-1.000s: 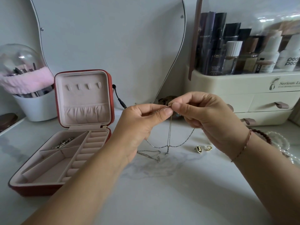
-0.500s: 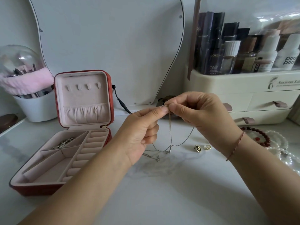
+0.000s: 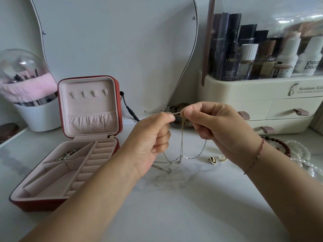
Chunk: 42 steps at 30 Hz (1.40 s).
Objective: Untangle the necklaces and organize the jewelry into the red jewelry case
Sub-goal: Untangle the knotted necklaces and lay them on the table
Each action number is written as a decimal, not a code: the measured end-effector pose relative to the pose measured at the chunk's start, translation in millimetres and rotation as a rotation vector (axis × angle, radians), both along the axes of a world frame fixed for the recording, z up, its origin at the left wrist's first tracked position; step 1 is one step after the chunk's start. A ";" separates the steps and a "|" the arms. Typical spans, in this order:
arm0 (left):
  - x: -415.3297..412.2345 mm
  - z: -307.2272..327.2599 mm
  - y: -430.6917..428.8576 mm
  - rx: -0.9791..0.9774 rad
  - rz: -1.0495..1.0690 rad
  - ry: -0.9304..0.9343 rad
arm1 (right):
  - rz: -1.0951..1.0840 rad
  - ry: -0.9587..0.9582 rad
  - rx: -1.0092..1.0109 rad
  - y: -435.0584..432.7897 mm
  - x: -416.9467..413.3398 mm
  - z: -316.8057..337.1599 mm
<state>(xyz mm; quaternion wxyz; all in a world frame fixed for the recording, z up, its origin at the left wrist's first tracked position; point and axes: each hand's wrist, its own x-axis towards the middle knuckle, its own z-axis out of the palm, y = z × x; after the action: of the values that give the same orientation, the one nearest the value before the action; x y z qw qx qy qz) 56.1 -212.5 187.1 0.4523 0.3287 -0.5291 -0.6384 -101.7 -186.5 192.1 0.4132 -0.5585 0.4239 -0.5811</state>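
Thin silver necklace chains [image 3: 181, 147] hang tangled between my hands, their lower loops trailing onto the marble tabletop. My left hand [image 3: 150, 140] pinches the chain at its top between thumb and forefinger. Right beside it, my right hand [image 3: 215, 126] pinches the same spot. The red jewelry case [image 3: 111, 102] stands open at the left, lid upright, with a metal bracelet [image 3: 68, 153] in a rear compartment. Two small earrings [image 3: 217, 159] lie on the table under my right wrist. A dark red bead bracelet [image 3: 281, 145] and a pearl strand [image 3: 304, 159] lie at the right.
A cream cosmetics organizer with drawers [image 3: 262, 102] and bottles stands at the back right. A mirror [image 3: 113, 49] leans against the wall, a black cable plug [image 3: 130, 111] at its foot. A white brush holder with a pink band [image 3: 29, 95] stands at the far left.
My left hand has curled its lower fingers in and risen slightly, thumb and forefinger closing on the chain top next to the right hand. The chains hang a little straighter.
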 end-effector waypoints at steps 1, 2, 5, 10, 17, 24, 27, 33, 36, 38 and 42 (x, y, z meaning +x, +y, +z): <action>0.2 -0.7 -0.6 -0.016 -0.003 -0.005 | 0.009 -0.003 0.008 0.2 -0.7 0.2; 0.8 -1.4 -0.9 -0.030 -0.007 -0.008 | 0.016 -0.005 0.014 0.6 -1.1 0.6; 2.0 -0.3 -0.8 -0.061 -0.030 -0.040 | 0.036 -0.010 0.023 1.1 -1.6 1.7; 2.4 2.7 3.5 -0.077 -0.029 -0.094 | 0.028 0.016 -0.023 2.6 -0.7 2.9; 2.2 1.0 2.3 -0.018 -0.040 -0.072 | -0.054 0.120 -0.147 4.1 4.2 2.1; 1.3 1.5 2.3 -0.050 0.001 -0.051 | -0.160 0.246 -0.195 4.1 5.4 0.9; 0.5 1.3 2.1 -0.073 0.044 -0.044 | -0.156 0.209 -0.165 3.1 6.0 -0.4; 0.1 -1.9 -0.8 -0.104 0.094 -0.078 | -0.162 0.236 -0.168 3.6 7.7 1.4; 0.2 -0.9 -0.5 -0.114 0.093 -0.078 | -0.184 0.295 -0.181 4.2 7.5 2.1; 0.7 -0.3 -0.7 -0.122 0.095 -0.080 | -0.186 0.291 -0.174 3.8 6.8 2.2; 1.5 0.3 -1.5 -0.124 0.099 -0.085 | -0.169 0.262 -0.159 2.3 4.3 2.6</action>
<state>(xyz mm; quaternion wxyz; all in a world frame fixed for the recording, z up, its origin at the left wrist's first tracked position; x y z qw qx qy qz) 57.6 -214.0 187.4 0.4800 0.3527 -0.5692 -0.5668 -97.4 -184.2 194.8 0.2587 -0.6227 0.4722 -0.5678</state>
